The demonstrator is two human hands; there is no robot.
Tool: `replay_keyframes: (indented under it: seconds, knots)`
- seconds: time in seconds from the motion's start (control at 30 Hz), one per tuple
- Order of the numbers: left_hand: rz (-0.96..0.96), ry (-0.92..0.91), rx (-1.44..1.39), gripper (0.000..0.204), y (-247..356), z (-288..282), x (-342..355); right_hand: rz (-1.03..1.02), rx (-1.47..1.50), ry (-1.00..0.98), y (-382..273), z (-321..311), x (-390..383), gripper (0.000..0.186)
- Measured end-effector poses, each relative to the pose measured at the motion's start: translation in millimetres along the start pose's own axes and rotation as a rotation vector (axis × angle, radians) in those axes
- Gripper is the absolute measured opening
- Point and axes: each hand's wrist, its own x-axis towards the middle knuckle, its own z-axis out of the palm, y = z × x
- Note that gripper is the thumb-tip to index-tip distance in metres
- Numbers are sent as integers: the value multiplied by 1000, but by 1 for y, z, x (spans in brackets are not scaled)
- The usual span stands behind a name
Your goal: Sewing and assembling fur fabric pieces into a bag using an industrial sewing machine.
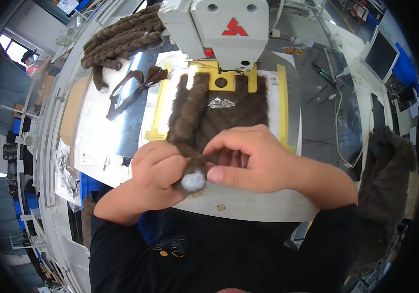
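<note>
A stuffed brown fur tube (190, 117) runs toward me along the left side of a flat brown fur piece (234, 117). White stuffing (193, 181) shows at the tube's near end. My left hand (158, 168) is closed around the tube just beside that end. On its other side is my right hand (248, 158), with thumb and forefinger apart and the other fingers loosely curled. Its thumb tip comes up to the tube's edge; whether it touches cannot be told. A small silvery crinkled patch (221, 103) lies on the flat fur.
A white sewing machine head (229, 29) stands over the far edge of the fur, above a yellow clamp plate (221, 83). Several stuffed fur tubes (124, 41) and a dark ribbon (136, 85) lie at left. Brown fur (387, 195) hangs at right, below a monitor (381, 53).
</note>
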Motion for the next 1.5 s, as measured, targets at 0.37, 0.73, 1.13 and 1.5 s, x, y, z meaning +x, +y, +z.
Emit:
replay_keyframes:
  seconds: [0.37,0.73,1.13,1.5]
  knots:
    - [23,14,-175,34,2,41,11,-457,-484,108,-9,-12,-18,25]
    - [124,-700,-1218,42,-45,65,75,-628,-541,-22,-34,-49,-36,11]
    - [-24,-256,-804,21,-42,67,64,-98,-324,354,-34,-71,-33,44]
    - [124,130,-490,29,-32,74,64,-174,-409,356,-26,-59,-15,30]
